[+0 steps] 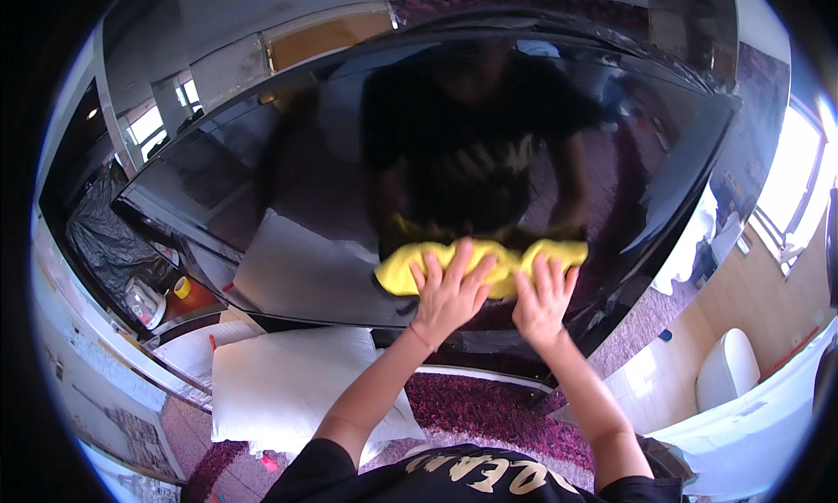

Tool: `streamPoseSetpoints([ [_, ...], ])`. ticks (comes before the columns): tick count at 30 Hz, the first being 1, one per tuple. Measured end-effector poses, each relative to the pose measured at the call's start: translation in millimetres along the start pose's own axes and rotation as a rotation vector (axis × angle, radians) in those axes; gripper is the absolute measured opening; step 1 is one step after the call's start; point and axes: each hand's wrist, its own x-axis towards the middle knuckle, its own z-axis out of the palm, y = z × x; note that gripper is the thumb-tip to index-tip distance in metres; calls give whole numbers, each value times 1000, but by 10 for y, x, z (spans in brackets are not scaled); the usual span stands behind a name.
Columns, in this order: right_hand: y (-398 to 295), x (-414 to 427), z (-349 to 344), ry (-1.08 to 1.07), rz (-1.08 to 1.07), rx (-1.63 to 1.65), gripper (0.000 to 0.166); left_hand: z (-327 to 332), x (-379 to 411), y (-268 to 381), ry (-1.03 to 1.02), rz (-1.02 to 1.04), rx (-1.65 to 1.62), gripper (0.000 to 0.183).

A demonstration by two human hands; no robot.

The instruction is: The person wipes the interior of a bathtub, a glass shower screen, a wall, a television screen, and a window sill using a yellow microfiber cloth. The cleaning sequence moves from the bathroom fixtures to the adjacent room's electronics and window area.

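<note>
A large glossy black panel [314, 176], which looks like a television screen, fills the middle and mirrors the person. Both hands press a bunched yellow cloth [503, 284] against its lower part. My left hand [452, 292] lies on the wider left portion of the cloth with its fingers spread. To the right, my right hand [545, 300] rests on the smaller right portion, fingers slightly apart. The palms face the panel, and no fingers are seen curled round the cloth.
A white pillow [281, 385] stands just below the panel at left. Further left are a roll of yellow tape [182, 288], a clear container [145, 303] and dark plastic sheeting [98, 225]. Purple patterned carpet [478, 405] covers the floor; a white curved object [728, 370] stands at right.
</note>
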Motion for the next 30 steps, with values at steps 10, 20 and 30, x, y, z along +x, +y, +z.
streamPoseSetpoints([
  [10,776,1700,-799,403,44,-35,42,-654,1879,346,370,-153,-211,40],
  [20,652,-1300,-87,-193,45,119,40,619,-651,1062,-115,269,-90,25],
  [30,1223,790,-836,268,-48,-6,31,-6,1217,1164,322,-132,-241,49],
])
